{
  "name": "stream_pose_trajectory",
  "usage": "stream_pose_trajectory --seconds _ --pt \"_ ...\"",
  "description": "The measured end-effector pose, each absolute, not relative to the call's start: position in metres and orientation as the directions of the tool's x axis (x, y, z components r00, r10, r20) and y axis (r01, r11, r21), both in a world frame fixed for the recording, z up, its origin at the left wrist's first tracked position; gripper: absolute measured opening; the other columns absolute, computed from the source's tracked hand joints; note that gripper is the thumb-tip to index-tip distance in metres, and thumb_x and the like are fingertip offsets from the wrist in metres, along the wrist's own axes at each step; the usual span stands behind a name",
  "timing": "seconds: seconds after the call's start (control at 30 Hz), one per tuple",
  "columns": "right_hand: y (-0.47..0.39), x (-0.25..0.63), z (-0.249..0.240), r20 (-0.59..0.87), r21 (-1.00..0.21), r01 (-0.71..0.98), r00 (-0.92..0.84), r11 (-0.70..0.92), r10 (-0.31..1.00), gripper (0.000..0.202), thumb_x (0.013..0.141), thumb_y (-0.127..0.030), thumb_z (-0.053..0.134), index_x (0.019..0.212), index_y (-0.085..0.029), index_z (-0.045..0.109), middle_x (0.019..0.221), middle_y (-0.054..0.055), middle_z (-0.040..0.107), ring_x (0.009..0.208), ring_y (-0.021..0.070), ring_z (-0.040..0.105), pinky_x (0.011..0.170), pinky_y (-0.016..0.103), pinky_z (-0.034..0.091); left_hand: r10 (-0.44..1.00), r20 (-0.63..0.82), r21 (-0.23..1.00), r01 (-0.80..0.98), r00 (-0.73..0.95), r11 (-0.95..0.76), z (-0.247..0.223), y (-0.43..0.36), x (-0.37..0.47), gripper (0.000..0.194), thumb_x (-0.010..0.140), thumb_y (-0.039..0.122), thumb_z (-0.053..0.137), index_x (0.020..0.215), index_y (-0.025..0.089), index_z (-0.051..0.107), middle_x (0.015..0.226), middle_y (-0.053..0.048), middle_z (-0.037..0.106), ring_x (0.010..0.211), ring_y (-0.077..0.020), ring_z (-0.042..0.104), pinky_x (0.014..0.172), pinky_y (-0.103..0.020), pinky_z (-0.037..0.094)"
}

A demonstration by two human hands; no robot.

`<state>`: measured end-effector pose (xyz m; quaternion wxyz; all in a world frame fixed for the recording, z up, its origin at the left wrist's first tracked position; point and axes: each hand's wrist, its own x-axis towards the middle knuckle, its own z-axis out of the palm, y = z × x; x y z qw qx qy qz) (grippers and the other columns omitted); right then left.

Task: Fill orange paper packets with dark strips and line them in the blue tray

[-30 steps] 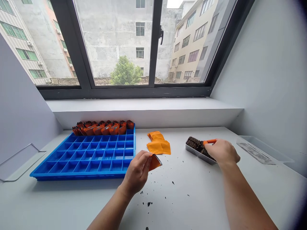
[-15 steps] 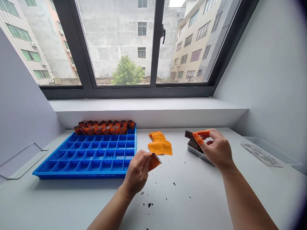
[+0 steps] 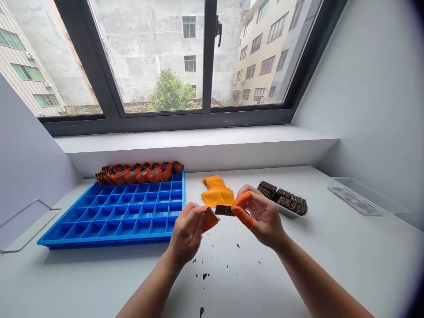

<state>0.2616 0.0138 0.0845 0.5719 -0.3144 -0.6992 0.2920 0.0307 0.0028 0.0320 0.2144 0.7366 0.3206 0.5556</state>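
My left hand [image 3: 186, 233] pinches a small orange packet [image 3: 210, 220], its mouth facing right. Between the orange-capped thumb and finger of my right hand [image 3: 261, 216] is a thin dark flat piece [image 3: 224, 210], which looks like pressed seaweed. The piece's left end is at the packet's mouth; whether it is inside, I cannot tell. Behind my hands lie several flat orange packets [image 3: 218, 196] in a loose pile. A shallow tray [image 3: 291, 214] to the right of my right hand carries stacks of the dark pieces [image 3: 291, 201].
A blue compartment tray [image 3: 109, 242] stands at the left, with orange packets [image 3: 132, 176] upright in its back row. Dark crumbs [image 3: 204, 276] are scattered on the white table [image 3: 251, 287]. A clear plastic container [image 3: 367, 198] lies at the right, a bent wire [image 3: 29, 225] at the left.
My right hand has moved left from the shallow tray to the packet, carrying one dark piece. My left hand still holds the orange packet. The view has shifted slightly.
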Motion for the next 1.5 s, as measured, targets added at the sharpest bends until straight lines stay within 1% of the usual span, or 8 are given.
stream_pose_trajectory --seconds 0.2,0.37,0.57,0.83,0.97,1.17,1.33,1.5 --pt "0.016 0.264 0.084 0.577 -0.792 0.107 -0.193 0.602 0.793 0.023 0.095 -0.042 0.081 0.085 -0.024 0.073 0.089 0.003 0.054 0.074 0.0159 0.052 0.057 0.03 0.045 0.686 0.708 0.638 0.262 0.17 -0.724 0.035 0.002 0.031 0.027 0.115 0.025 0.047 0.127 0.024 0.071 0.103 -0.007 0.065 0.086 -0.0194 0.068 0.068 -0.035 0.067" --pt "0.015 0.264 0.087 0.515 -0.826 0.129 -0.218 0.548 0.829 0.03 0.095 -0.048 0.081 0.081 -0.023 0.071 0.087 0.003 0.053 0.074 0.0162 0.051 0.056 0.029 0.045 0.671 0.718 0.612 0.289 0.186 -0.736 0.034 0.002 0.03 0.025 0.114 0.024 0.049 0.129 0.024 0.068 0.105 -0.006 0.065 0.09 -0.0195 0.069 0.073 -0.036 0.068" --pt "0.015 0.267 0.09 0.489 -0.846 0.097 -0.247 0.524 0.836 0.03 0.094 -0.048 0.081 0.081 -0.023 0.07 0.086 0.003 0.053 0.074 0.0165 0.051 0.06 0.03 0.047 0.656 0.721 0.588 0.304 0.222 -0.75 0.032 0.002 0.029 0.023 0.113 0.023 0.05 0.132 0.023 0.064 0.11 -0.007 0.064 0.097 -0.0203 0.068 0.079 -0.036 0.066" --pt "0.012 0.269 0.092 0.435 -0.879 0.059 -0.307 0.473 0.847 0.03 0.098 -0.042 0.078 0.08 -0.022 0.066 0.087 0.002 0.054 0.076 0.0154 0.053 0.064 0.028 0.048 0.639 0.737 0.566 0.314 0.222 -0.762 0.033 0.003 0.029 0.023 0.113 0.022 0.052 0.132 0.022 0.064 0.11 -0.009 0.065 0.098 -0.0213 0.065 0.082 -0.036 0.062" --pt "0.012 0.268 0.094 0.419 -0.887 0.058 -0.316 0.458 0.851 0.032 0.099 -0.043 0.077 0.08 -0.021 0.065 0.087 0.002 0.054 0.078 0.0155 0.054 0.065 0.028 0.048 0.628 0.745 0.547 0.332 0.224 -0.768 0.034 0.004 0.029 0.022 0.112 0.022 0.053 0.131 0.021 0.064 0.111 -0.009 0.066 0.099 -0.0215 0.064 0.084 -0.036 0.06" --pt "0.01 0.265 0.095 0.352 -0.916 0.067 -0.337 0.396 0.873 0.034 0.098 -0.046 0.077 0.08 -0.021 0.065 0.09 0.002 0.056 0.078 0.0156 0.055 0.066 0.028 0.05 0.623 0.744 0.534 0.346 0.241 -0.771 0.036 0.002 0.029 0.025 0.112 0.023 0.052 0.134 0.021 0.063 0.113 -0.01 0.066 0.101 -0.0222 0.066 0.085 -0.036 0.06" --pt "0.009 0.263 0.096 0.293 -0.946 0.04 -0.328 0.323 0.898 0.036 0.096 -0.048 0.08 0.079 -0.02 0.064 0.085 0.001 0.056 0.074 0.0138 0.055 0.063 0.026 0.048 0.638 0.721 0.551 0.335 0.27 -0.765 0.036 0.001 0.029 0.032 0.108 0.026 0.06 0.14 0.022 0.061 0.117 -0.011 0.064 0.105 -0.0247 0.064 0.088 -0.041 0.061" --pt "0.009 0.256 0.093 0.182 -0.981 0.008 -0.298 0.193 0.937 0.038 0.093 -0.052 0.082 0.081 -0.02 0.066 0.086 0.002 0.064 0.08 0.0173 0.063 0.069 0.029 0.054 0.604 0.727 0.507 0.336 0.328 -0.793 0.037 0.001 0.029 0.054 0.097 0.032 0.076 0.147 0.024 0.055 0.117 -0.012 0.061 0.103 -0.0281 0.063 0.086 -0.045 0.062"
